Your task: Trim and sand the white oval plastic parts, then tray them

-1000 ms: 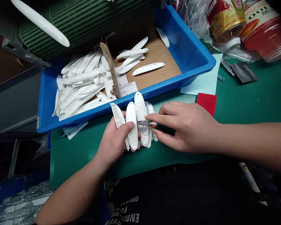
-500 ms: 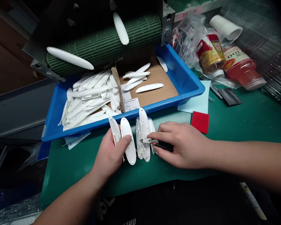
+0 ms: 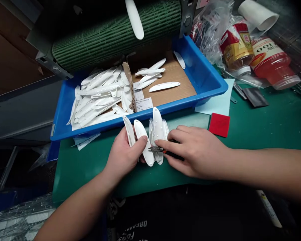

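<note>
Long oval white plastic parts are in my left hand (image 3: 126,150), which is closed with its thumb across the front white part (image 3: 141,134). A second white part (image 3: 129,130) sticks up between the palm and fingers. Small nippers (image 3: 158,149) with orange and black handles are gripped in my right hand (image 3: 193,150). Their jaws point left and reach the edge of the front part; I cannot tell whether they touch it. Beneath and behind the nippers, several more white parts (image 3: 158,122) stand in a bunch on the green table mat (image 3: 95,174).
A blue tray (image 3: 215,87) with a cardboard divider holds many white parts (image 3: 97,97). Above it is a green conveyor belt (image 3: 110,36) bearing one white part (image 3: 134,20). To the right are a red square pad (image 3: 219,125), a pale blue sheet (image 3: 215,103) and bottles (image 3: 273,63).
The nippers have moved left, from over the bunch to the edge of the held part. One part has dropped off the belt's left side from view. The camera view has shifted slightly.
</note>
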A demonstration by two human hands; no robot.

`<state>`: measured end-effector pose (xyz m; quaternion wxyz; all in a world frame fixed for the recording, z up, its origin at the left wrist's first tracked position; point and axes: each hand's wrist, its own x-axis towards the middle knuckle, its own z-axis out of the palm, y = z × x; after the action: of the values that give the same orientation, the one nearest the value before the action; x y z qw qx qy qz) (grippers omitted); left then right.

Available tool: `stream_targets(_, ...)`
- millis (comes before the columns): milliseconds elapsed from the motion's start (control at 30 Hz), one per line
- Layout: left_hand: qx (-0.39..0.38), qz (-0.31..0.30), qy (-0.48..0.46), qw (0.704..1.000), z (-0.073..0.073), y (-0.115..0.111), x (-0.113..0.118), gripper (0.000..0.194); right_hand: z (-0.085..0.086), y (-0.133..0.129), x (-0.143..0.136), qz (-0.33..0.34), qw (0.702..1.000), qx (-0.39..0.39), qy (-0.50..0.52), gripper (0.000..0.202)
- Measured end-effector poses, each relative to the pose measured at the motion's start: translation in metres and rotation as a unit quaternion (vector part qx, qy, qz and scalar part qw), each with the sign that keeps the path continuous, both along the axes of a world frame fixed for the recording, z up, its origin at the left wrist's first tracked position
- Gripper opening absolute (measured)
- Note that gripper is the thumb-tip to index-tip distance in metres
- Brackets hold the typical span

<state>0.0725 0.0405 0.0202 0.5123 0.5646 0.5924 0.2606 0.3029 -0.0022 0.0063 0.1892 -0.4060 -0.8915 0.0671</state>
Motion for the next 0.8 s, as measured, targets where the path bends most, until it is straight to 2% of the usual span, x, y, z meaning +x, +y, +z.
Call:
stream_targets(200, 0.091, -0.014, 0.133, 0.987, -0.004, 0.002, -0.001, 0.022, 0.003, -0.003, -0.006, 0.01, 0.999, 0.016, -0.037, 0.034)
stream_targets(267, 0.097, -0.02, 0.157, 0.983, -0.005, 0.002, 0.0, 0.021, 0.002, -0.004, -0.008, 0.01, 0.999, 0.008, -0.042, 0.034)
stream_targets(567, 0.097, 0.002, 0.166, 0.981, -0.006, 0.001, 0.005, 0.022, 0.001, -0.01, -0.013, -0.013, 0.998, -0.011, -0.06, 0.037)
stream_targets(800, 0.105, 0.02, 0.153, 0.982, -0.003, -0.002, 0.006, 0.023, 0.001, -0.011, -0.015, -0.006, 0.998, -0.012, -0.062, 0.033)
